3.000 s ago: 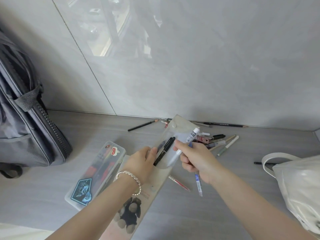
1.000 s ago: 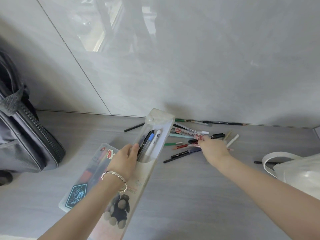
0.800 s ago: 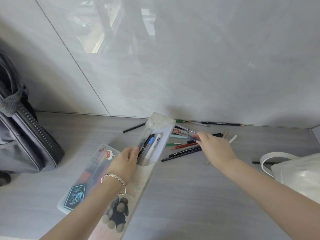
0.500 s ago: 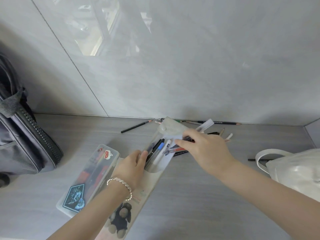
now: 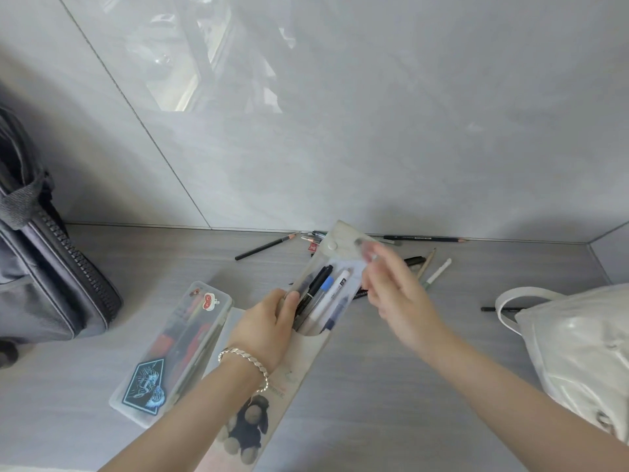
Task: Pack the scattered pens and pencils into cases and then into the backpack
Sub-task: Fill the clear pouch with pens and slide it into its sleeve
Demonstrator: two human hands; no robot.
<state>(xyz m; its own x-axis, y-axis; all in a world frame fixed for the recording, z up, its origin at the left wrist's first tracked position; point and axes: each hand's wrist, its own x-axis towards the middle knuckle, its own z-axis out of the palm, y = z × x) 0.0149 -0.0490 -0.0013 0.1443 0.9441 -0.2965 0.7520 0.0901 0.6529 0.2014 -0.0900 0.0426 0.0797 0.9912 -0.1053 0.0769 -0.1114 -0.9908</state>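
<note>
My left hand (image 5: 269,321) grips the left edge of a clear flat pouch (image 5: 335,248) with a monkey print on its lower end, holding its mouth open. Several pens (image 5: 326,294) sit inside it: black, blue-capped, white and dark blue. My right hand (image 5: 394,287) is blurred just right of the pouch mouth, fingers stretched out and seemingly empty. Loose items still lie on the floor by the wall: a black pencil (image 5: 265,247), a long dark pencil (image 5: 422,238), a white pen (image 5: 439,271). The grey backpack (image 5: 41,274) stands at the far left.
A clear plastic pencil box (image 5: 177,345) with stickers lies shut left of the pouch. A white handbag (image 5: 578,345) sits at the right, with a black pen (image 5: 503,309) beside its handle. A grey tiled wall closes the back.
My right hand gathered a bunch of pens from the pile, brought them to the pouch mouth and let them go inside. My left hand kept holding the pouch.
</note>
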